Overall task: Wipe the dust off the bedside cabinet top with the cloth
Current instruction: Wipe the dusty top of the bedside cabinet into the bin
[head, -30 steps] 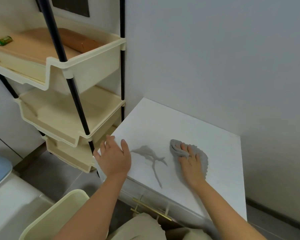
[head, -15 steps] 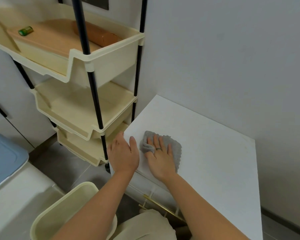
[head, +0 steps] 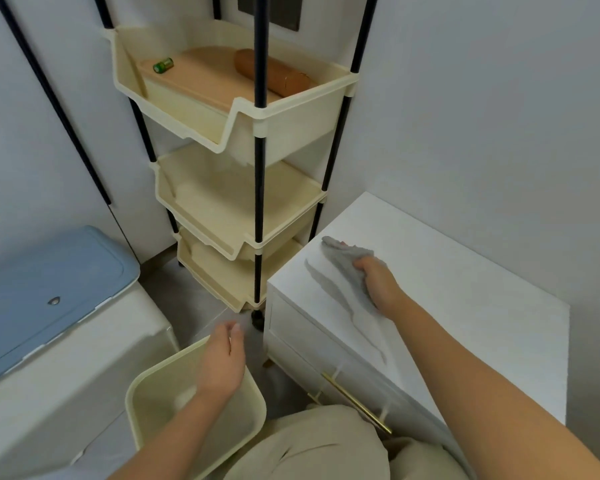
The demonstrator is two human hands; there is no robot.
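The white bedside cabinet top (head: pixel 465 292) fills the right of the head view. My right hand (head: pixel 378 285) grips a bunched grey cloth (head: pixel 343 261) near the cabinet's left front corner, and the cloth's free end sticks out toward the far left. A faint grey streak (head: pixel 340 306) runs along the top's front edge beside the hand. My left hand (head: pixel 222 362) is off the cabinet, hanging over a cream waste bin (head: pixel 146 386) on the floor, fingers loosely curled and holding nothing.
A cream three-tier rack on black poles (head: pixel 257 209) stands right of centre against the cabinet's left side; its top tray holds a brown roll (head: pixel 274 74) and a small green item (head: pixel 163 65). A white box with a blue lid (head: pixel 49 282) sits at left. Gold drawer handle (head: pixel 357 403) below.
My left hand left the cabinet edge and dropped over the waste bin. My right hand bunched the flat cloth into a grip at the left front corner. The view swung left.
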